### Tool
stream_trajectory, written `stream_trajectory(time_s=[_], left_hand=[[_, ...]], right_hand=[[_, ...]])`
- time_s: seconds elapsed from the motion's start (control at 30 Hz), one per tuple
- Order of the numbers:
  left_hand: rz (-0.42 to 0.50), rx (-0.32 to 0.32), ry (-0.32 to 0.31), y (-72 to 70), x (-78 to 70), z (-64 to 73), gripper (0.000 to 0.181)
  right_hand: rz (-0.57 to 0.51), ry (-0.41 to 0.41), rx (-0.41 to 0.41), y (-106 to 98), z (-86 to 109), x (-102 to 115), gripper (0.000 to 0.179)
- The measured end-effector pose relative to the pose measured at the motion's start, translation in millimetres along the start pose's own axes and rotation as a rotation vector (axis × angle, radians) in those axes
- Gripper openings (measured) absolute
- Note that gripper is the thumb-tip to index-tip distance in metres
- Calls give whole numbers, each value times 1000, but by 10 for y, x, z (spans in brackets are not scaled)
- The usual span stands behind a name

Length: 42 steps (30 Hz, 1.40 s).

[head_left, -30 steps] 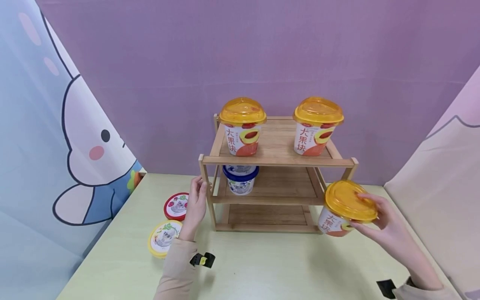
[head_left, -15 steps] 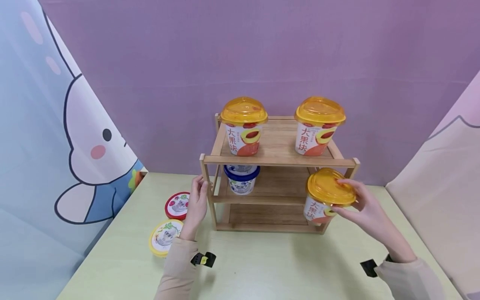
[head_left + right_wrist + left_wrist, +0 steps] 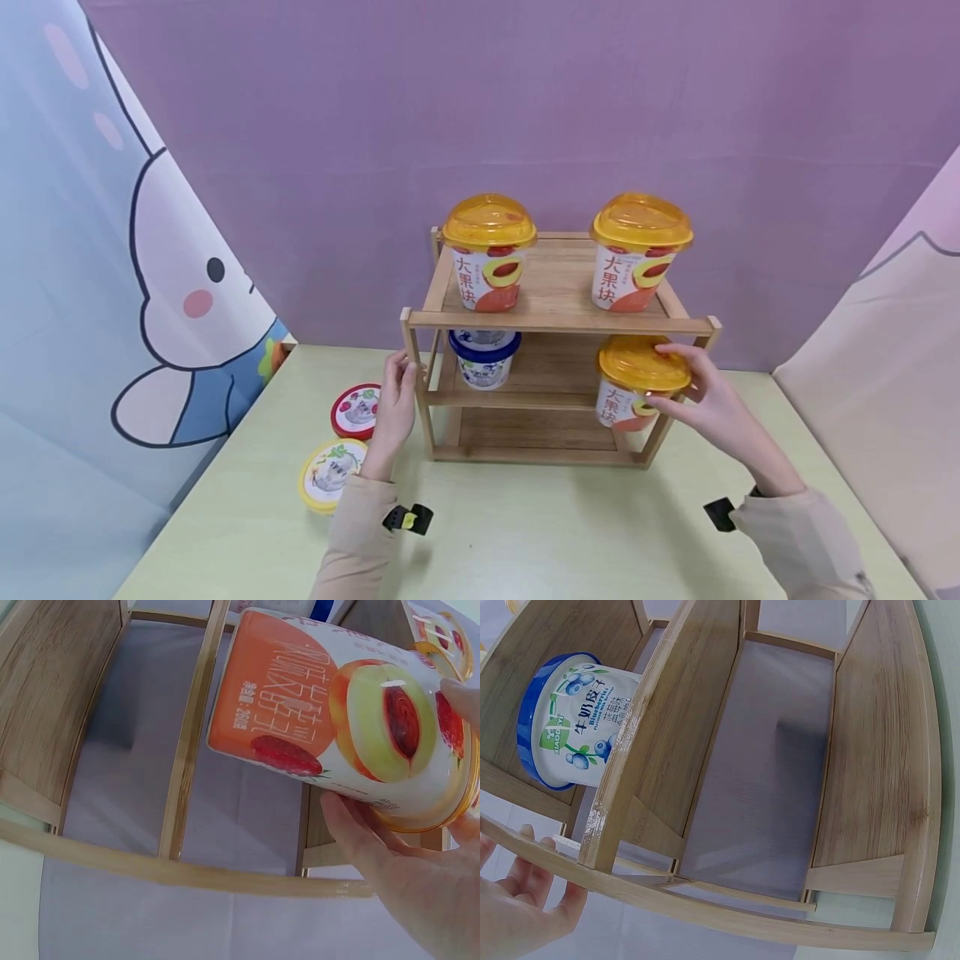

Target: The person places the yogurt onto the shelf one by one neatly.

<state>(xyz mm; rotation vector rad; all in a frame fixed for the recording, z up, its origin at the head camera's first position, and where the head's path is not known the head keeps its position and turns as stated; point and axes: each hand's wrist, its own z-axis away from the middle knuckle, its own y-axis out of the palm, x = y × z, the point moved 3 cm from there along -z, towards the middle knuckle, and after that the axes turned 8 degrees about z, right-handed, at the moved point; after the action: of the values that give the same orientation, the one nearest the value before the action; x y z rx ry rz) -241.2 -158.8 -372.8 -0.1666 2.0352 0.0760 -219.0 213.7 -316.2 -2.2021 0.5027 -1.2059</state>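
Observation:
My right hand pinches a yogurt cup by its domed orange lid, fingers on top and thumb beneath the rim. The cup, printed with peach and strawberry, overlaps the right end of the middle shelf, held slightly tilted at the front of the wooden rack. In the right wrist view its printed side shows large beside the rack's bars. My left hand grips the rack's left front post, its fingers curled at the wood. Close by, a blue-lidded blueberry cup stands on the middle shelf.
Two more orange-lidded cups, one at the left and one at the right, stand on the top shelf. A red-lidded tub and a yellow-lidded tub sit on the table left of the rack. A purple cloth backdrop hangs behind.
My right hand has carried the orange-lidded cup leftward and slightly up, from right of the rack to the front of the middle shelf's right end. The left hand stays at the post.

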Motion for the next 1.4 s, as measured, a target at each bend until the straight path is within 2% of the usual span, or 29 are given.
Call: stream_trajectory(time_s=[0.07,0.2,0.3,0.47,0.7,0.9,1.4], left_hand=[[-17,1,2,-8,33,0,28],[-12,-2,-20,-7,4,10,27],[-8,-6,-27,12,-102,31,26],[-6,-2,-27,41,-241,52,25],[-6,-8,-35,37,-243,55,25],[2,-3,-35,32,-226,50,25],[17,3,-27,42,-230,44,26]], right_hand=[[3,6,12,20,-19,-5,56],[-32,12,35,56,-68,-27,55],[-74,8,39,76,-114,-46,55],[-38,28,31,91,-178,-76,57],[-48,107,51,114,-244,-109,71],[-82,122,61,146,-325,-123,79],[-69,211,98,198,-460,-226,77]])
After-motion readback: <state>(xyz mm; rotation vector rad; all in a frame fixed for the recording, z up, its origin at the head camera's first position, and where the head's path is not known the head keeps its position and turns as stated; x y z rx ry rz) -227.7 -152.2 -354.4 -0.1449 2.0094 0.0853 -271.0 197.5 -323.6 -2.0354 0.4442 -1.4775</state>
